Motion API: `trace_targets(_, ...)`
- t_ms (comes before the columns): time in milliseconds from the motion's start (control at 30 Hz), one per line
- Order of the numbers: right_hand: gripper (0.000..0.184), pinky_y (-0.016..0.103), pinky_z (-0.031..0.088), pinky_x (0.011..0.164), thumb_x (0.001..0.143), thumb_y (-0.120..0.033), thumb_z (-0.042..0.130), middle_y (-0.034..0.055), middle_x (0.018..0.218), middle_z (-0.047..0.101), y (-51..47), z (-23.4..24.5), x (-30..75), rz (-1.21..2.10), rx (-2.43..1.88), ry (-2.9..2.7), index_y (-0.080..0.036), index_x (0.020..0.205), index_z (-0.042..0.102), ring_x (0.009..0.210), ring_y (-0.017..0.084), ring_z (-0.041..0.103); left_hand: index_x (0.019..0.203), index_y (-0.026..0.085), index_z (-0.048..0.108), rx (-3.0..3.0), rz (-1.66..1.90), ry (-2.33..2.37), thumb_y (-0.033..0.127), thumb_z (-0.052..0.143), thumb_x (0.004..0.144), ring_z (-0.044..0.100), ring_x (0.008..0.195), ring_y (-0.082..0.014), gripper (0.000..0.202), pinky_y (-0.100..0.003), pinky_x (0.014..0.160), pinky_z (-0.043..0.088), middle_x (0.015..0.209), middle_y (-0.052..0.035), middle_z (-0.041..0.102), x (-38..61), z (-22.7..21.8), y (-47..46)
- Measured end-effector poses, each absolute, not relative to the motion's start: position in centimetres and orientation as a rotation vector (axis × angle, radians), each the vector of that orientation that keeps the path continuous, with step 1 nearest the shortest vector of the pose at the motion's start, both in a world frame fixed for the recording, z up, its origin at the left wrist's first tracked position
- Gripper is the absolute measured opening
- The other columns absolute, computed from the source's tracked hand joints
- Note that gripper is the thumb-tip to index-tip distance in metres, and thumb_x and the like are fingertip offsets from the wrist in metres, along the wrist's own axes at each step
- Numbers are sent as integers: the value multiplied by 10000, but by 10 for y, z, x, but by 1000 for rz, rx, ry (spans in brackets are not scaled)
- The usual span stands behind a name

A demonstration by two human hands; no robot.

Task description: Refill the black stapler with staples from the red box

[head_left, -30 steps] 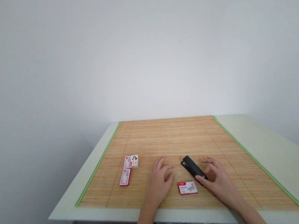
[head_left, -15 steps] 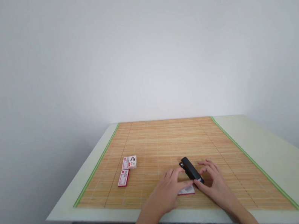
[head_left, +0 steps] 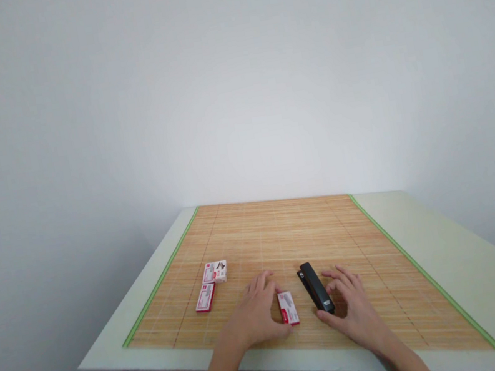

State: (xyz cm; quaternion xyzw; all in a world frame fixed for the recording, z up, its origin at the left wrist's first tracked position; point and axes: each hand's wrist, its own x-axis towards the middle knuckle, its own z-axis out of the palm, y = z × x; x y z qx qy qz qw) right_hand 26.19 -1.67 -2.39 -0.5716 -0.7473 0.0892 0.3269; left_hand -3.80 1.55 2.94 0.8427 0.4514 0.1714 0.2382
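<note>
Left of your hands, small boxes (head_left: pixel 208 289) sit together on the mat (head_left: pixel 279 237), perhaps to stay out of your way. Your left hand (head_left: pixel 255 312) curves around another box (head_left: pixel 288 308), thumb and forefinger at its ends, likely to control how it lies; you can't tell whether they pinch. Next, the stapler (head_left: pixel 316 288) slants beside your right hand (head_left: pixel 349 303), thumb at its near end, fingers curled alongside, apparently steadying it; grip unclear.

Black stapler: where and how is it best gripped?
Likely mid-body, from the right, thumb and fingers across its long sides: the black stapler is long and narrow, its length running from near to far, slightly slanted, and the right hand is on that side.
</note>
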Motion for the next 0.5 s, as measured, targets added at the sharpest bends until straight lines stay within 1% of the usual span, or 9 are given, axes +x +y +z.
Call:
trace_targets(67, 382, 749, 132, 1208, 733, -470, 807, 78, 1467, 567, -18, -22, 261, 265, -1499, -2024, -281, 985, 591, 1502, 413, 303, 1239, 289, 631, 2282, 490, 1225, 510, 880, 635, 341, 1499, -376, 690, -526, 1227, 319, 1620, -86, 383, -40, 24, 17)
trace_targets(167, 359, 750, 98, 1218, 749, -417, 781, 69, 1537, 515, -20, -20, 261, 311, -1481, -2086, -285, 1036, 609, 1540, 400, 245, 1285, 310, 645, 2265, 541, 1184, 478, 880, 674, 353, 1500, -347, 676, -530, 1260, 253, 1613, -65, 418, -38, 17, 19)
trace_targets(300, 281, 737, 119, 1227, 791, -358, 744, 44, 1596, 457, -20, -18, 262, 335, -1447, -2116, -298, 1050, 655, 1563, 375, 202, 1334, 341, 645, 2250, 568, 1145, 458, 886, 700, 317, 1530, -325, 687, -557, 1297, 91, 1641, -44, 397, -31, 11, 20)
trace_targets(500, 227, 729, 159, 1231, 797, -382, 792, 13, 1629, 417, -19, -19, 262, 331, -1416, -2098, -310, 1006, 739, 1561, 386, 210, 1347, 357, 662, 2257, 582, 1173, 495, 896, 694, 172, 1585, -347, 706, -598, 1288, 34, 1709, -20, 252, -24, 7, 22)
